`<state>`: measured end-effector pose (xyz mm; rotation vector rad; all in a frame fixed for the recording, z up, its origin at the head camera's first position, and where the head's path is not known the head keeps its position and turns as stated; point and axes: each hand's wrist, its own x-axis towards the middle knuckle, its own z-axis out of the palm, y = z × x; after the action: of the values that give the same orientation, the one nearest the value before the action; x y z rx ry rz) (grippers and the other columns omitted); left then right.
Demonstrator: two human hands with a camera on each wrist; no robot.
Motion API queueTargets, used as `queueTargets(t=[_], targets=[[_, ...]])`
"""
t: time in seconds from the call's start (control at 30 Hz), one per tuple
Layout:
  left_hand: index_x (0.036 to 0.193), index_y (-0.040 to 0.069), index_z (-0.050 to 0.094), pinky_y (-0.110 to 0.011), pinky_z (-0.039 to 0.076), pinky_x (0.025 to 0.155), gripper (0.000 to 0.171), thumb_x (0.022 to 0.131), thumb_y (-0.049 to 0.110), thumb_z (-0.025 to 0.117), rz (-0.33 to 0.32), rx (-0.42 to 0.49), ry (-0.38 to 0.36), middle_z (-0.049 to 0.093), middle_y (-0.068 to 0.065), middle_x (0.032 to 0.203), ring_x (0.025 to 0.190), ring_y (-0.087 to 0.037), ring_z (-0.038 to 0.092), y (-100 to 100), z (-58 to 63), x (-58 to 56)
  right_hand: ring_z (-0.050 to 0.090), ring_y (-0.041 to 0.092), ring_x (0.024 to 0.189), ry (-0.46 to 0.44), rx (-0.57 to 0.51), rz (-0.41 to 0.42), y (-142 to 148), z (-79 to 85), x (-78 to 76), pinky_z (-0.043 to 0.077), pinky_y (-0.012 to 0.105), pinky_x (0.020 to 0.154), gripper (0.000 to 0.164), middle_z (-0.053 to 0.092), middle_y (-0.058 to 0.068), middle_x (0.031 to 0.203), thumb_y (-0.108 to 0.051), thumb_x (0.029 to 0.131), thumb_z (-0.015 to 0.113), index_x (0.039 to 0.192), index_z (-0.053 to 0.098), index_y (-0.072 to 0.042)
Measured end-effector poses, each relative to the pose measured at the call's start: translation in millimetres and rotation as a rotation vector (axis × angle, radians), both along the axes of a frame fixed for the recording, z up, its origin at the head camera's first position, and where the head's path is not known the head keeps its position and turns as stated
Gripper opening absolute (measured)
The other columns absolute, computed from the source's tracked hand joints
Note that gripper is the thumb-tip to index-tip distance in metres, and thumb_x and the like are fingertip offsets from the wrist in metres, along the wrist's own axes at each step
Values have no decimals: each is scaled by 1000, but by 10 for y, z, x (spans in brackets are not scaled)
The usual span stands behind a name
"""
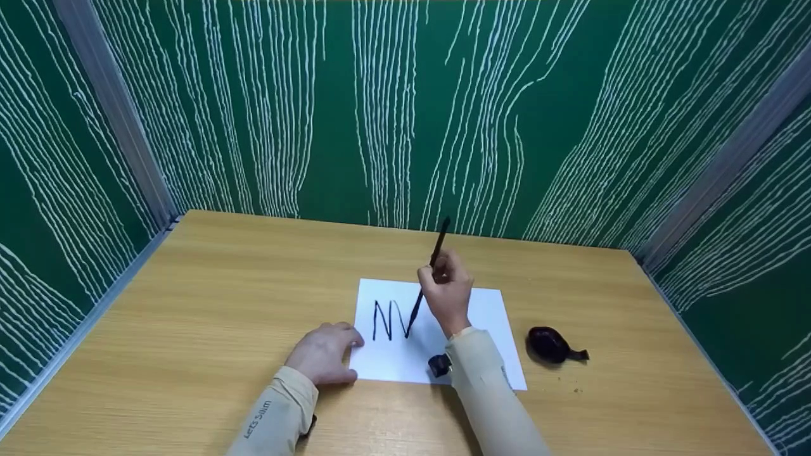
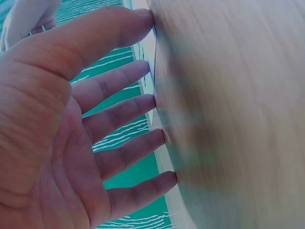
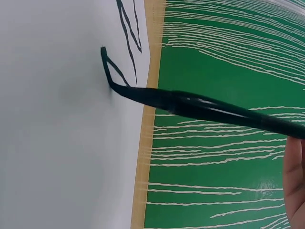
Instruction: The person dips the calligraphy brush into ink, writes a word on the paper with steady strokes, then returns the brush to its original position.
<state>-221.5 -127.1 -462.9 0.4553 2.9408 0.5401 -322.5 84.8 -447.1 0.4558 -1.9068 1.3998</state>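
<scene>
A slim, glossy black brush [image 1: 415, 310] slants over a white rectangular paper sheet [image 1: 491, 323], its bristle tip bent against the surface. The right hand [image 1: 448, 294] pinches the brush's shaft, though finger placement is partly hidden; the left hand [image 1: 323, 353], fingers spread, rests at the sheet's left edge. The brush looks light, stiff-shafted, perhaps slippery, soft-tipped: best held mid-shaft.

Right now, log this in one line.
right grip: holds brush against paper | left grip: at paper's left edge | paper: black strokes
</scene>
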Motion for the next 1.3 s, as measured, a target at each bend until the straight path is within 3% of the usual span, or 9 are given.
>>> queueTargets(t=[0.3, 0.63, 1.1, 1.3], targets=[[116, 17, 67, -47, 45, 103, 50, 67, 27, 77, 13, 1, -17, 61, -6, 127, 118, -30, 55, 5, -2, -9, 58, 20, 64, -10, 7, -29, 6, -18, -34, 49, 22, 53, 17, 63, 7, 73, 4, 82, 62, 94, 62, -8], [117, 17, 66, -49, 44, 104, 52, 68, 28, 78, 34, 8, -41, 59, -6, 130, 120, -30, 54, 20, 12, 6, 60, 10, 68, -21, 42, -51, 42, -13, -38, 55, 22, 59, 17, 65, 2, 77, 0, 83, 62, 98, 62, -9], [113, 16, 67, -47, 47, 101, 48, 68, 28, 78, -11, -10, 17, 62, -6, 124, 116, -30, 58, 17, -2, 4, 63, 12, 74, -53, 30, -55, 75, -36, -52, 57, 24, 64, 18, 68, 5, 84, -5, 87, 60, 104, 62, -9], [115, 16, 67, -48, 45, 103, 49, 68, 28, 78, 5, -5, -15, 60, -7, 129, 119, -31, 56, 9, -2, -4, 65, 14, 76, -72, 40, -59, 65, -30, -53, 58, 25, 67, 16, 69, 8, 86, -6, 88, 59, 104, 62, -9]])
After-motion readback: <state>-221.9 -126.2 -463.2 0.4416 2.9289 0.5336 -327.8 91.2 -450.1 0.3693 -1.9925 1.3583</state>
